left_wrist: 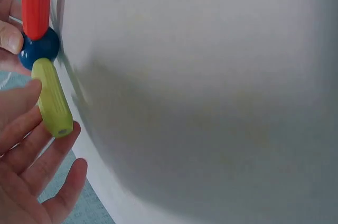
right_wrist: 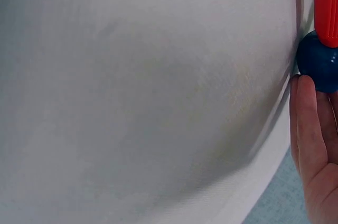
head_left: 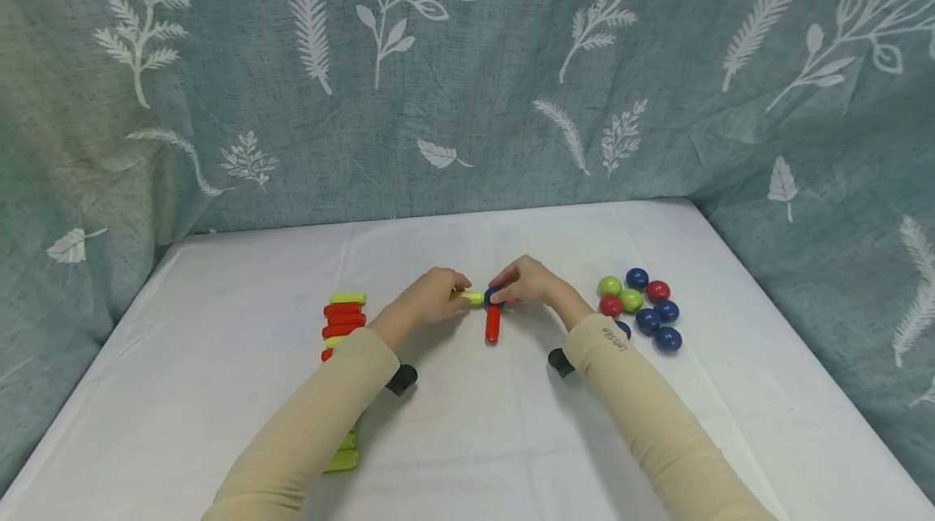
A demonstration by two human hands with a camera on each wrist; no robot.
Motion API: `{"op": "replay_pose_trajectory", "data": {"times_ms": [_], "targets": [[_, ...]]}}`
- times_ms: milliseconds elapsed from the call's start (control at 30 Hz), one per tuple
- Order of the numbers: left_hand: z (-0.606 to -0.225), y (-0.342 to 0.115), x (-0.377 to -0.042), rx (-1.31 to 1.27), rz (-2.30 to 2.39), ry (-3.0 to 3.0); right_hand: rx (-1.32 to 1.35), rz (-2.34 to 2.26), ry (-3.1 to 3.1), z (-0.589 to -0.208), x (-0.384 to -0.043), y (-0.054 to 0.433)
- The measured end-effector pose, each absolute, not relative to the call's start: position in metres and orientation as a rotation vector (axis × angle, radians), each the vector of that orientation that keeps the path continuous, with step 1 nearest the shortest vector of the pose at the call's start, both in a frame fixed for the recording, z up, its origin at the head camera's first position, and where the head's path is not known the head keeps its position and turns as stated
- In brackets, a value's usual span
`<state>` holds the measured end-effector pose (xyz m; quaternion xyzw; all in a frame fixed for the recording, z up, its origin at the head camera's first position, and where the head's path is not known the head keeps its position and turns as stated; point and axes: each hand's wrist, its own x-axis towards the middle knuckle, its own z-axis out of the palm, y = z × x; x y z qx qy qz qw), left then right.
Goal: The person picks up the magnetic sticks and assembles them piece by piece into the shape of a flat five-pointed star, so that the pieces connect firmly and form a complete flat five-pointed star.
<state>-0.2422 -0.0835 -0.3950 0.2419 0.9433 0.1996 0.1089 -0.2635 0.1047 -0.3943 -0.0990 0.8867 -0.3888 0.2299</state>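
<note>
My left hand (head_left: pixel 436 294) pinches a yellow-green ribbed rod (left_wrist: pixel 53 100) between thumb and fingers. One end of that rod meets a dark blue ball (left_wrist: pixel 42 49), which my right hand (head_left: pixel 532 282) grips from the other side with thumb and fingertips. From the same ball a red ribbed rod (head_left: pixel 493 326) sticks out toward me, and no finger is on it. In the right wrist view, fingers (right_wrist: pixel 307 113) lie against the underside of the ball, partly cut off by the frame edge.
Left on the white-covered table (head_left: pixel 467 440), red rods (head_left: pixel 343 320) and yellow-green rods (head_left: pixel 340 460) lie in a column, partly behind my left sleeve. To the right sits a cluster of blue balls (head_left: pixel 668 339), red balls (head_left: pixel 658 290) and green balls (head_left: pixel 609 286). A patterned curtain (head_left: pixel 438 99) hangs behind.
</note>
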Motion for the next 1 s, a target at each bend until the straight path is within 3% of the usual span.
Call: {"op": "replay_pose_trajectory", "data": {"times_ms": [533,1000], "targets": [[-0.395,-0.080,-0.234,0.743,0.595,2.785,-0.219,-1.193,2.331,-0.389,-0.258,0.108],[-0.394,-0.089,-0.221,0.619,0.481,2.659,-0.321,-1.257,2.340,-0.361,-0.260,0.147]]}}
